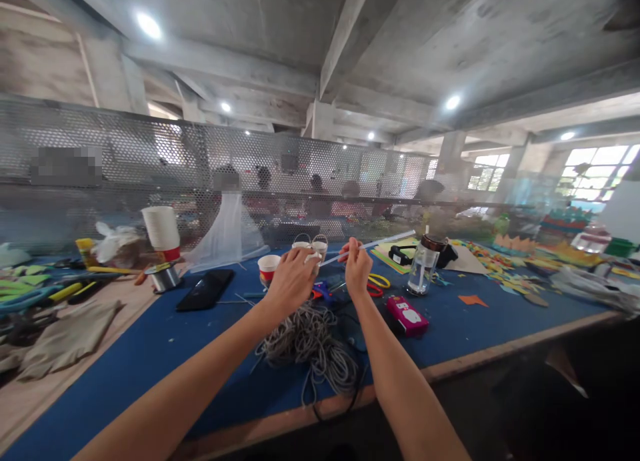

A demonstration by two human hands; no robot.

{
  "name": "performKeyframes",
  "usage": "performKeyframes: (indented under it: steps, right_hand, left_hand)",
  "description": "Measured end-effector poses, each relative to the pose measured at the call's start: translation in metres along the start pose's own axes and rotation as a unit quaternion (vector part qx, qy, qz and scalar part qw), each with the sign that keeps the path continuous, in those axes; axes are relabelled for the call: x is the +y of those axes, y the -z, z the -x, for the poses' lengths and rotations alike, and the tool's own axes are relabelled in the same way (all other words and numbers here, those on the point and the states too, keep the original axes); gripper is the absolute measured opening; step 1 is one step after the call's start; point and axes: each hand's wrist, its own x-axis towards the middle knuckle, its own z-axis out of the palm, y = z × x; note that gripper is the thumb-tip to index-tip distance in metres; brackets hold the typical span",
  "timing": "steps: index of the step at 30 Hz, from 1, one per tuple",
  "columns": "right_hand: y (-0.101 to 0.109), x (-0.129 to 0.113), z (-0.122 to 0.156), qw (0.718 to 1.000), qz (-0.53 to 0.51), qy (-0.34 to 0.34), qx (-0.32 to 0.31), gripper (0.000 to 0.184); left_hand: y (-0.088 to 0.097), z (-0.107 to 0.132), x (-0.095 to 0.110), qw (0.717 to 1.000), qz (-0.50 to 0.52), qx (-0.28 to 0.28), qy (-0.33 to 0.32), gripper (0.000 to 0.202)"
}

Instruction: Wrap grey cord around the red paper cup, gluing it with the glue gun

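A long translucent plastic strip (393, 238) slants up to the right across the middle of the head view. My right hand (357, 267) is closed around it, the thumb and fingers pinched together. At the strip's lower end, the bent fingers of my left hand (293, 277) are closed on it, though the fingertips are partly hidden. Just behind my left hand stand two small paper cups with wire handles (320, 243). A red and white paper cup (269, 267) is to its left. Beneath both hands lies a tangled heap of grey cord (305, 337).
On the blue table (200, 361) lie a black phone (206, 289), a wire spool (165, 277), yellow-red scissors (379, 282) and a pink box (407, 315). A glass bottle (423, 267) stands right, near paper scraps (510, 264). Stacked cups (161, 231) stand left. A perforated metal screen (310, 161) rises behind.
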Motion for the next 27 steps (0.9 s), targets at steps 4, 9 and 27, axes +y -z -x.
performKeyframes:
  steps: [4, 9, 27]
  right_hand:
    - [-0.002, -0.002, -0.001, 1.000, -0.027, -0.010, 0.011, 0.055]
    - [-0.007, -0.009, 0.002, 0.998, -0.054, -0.014, -0.020, 0.059]
    - [-0.011, -0.008, 0.004, 0.988, -0.115, -0.041, -0.093, 0.048]
  left_hand:
    - [0.042, 0.023, 0.032, 0.916, 0.386, 0.055, 0.099, 0.035]
    - [0.036, 0.039, 0.009, 0.767, 0.585, -0.059, 0.258, 0.041]
    - [-0.062, 0.019, -0.011, 0.891, 0.341, -0.068, 0.291, 0.022]
